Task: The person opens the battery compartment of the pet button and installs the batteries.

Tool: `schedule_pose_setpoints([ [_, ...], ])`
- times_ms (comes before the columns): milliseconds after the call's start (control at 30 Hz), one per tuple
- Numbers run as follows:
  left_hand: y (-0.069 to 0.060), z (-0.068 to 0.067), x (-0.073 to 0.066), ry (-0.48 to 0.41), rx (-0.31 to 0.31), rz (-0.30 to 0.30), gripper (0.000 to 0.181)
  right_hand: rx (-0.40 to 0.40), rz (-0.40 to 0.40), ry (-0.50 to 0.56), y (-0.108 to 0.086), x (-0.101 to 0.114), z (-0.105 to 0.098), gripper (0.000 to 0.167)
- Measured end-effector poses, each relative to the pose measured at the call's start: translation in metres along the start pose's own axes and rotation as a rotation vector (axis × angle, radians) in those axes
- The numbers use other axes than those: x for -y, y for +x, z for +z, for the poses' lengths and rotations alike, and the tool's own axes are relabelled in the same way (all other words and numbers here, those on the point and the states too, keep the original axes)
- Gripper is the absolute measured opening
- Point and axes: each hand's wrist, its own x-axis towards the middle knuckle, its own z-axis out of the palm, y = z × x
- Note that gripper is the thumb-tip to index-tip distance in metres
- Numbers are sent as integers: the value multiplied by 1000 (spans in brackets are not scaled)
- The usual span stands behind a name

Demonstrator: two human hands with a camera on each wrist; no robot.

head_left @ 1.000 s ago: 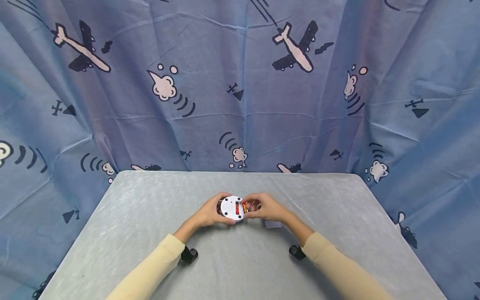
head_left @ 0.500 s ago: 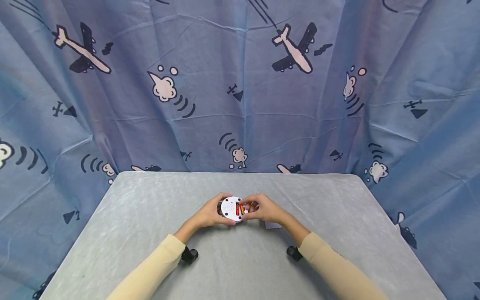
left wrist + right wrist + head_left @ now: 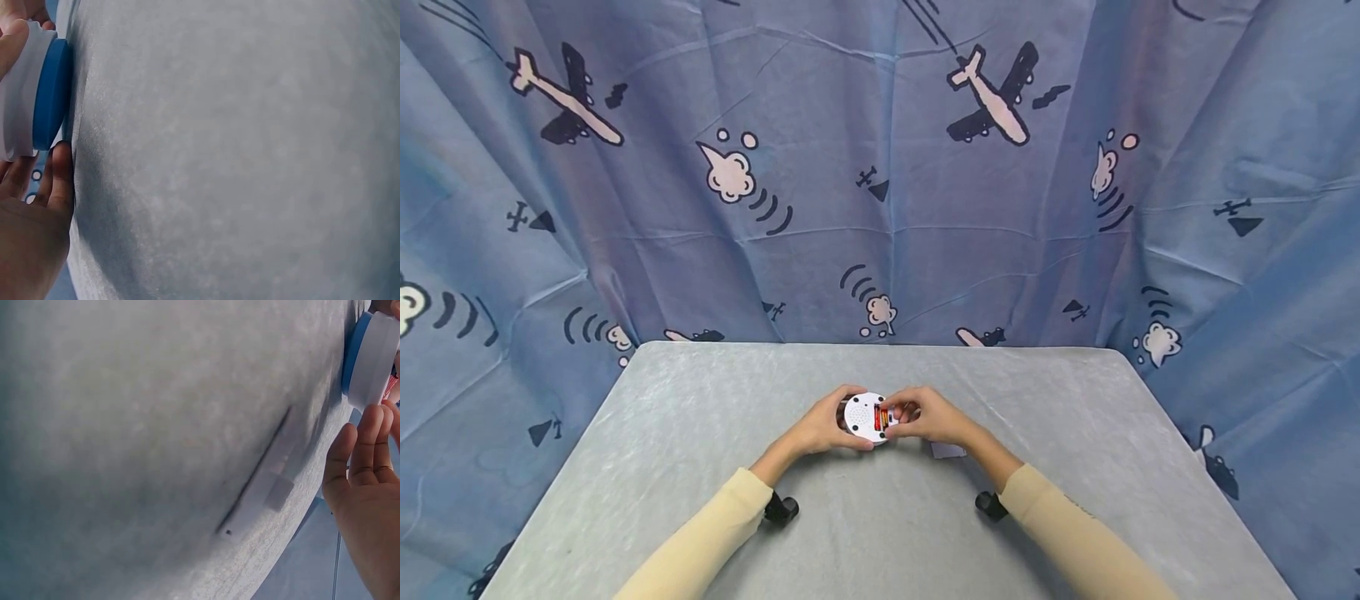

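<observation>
A round white battery-powered device (image 3: 859, 414) with a grid of small holes and dark feet faces up, its battery compartment uncovered. Its far side is blue, as the blue rim (image 3: 53, 94) in the left wrist view shows. My left hand (image 3: 820, 423) grips it by the edge from the left. Red-and-orange batteries (image 3: 881, 417) lie at the compartment. Thumb and forefinger of my right hand (image 3: 931, 415) pinch the rightmost battery at its ends; the fingers partly hide it. Right of the device, a small light battery cover (image 3: 948, 450) lies flat under my right wrist.
The grey-covered table (image 3: 880, 533) runs to a blue curtain (image 3: 820, 283) with airplane prints behind it. Black wrist-camera mounts (image 3: 782, 509) sit under both wrists, low over the tabletop. The cover (image 3: 256, 500) shows its tab in the right wrist view.
My right hand has brought the battery left, from the compartment's right edge to close beside the other red one. The left hand and device have barely moved.
</observation>
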Motion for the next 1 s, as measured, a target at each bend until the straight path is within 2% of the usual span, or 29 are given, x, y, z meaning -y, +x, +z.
schedule_pose_setpoints([
  [233,0,1,1,-13,-11,-4,80,-16,32,7,2,0,0,37],
  [533,2,0,4,58,-38,-12,80,-32,114,20,6,-3,-3,52],
  [1000,3,2,1,6,-65,-29,81,-31,79,239,3,-10,1,51],
])
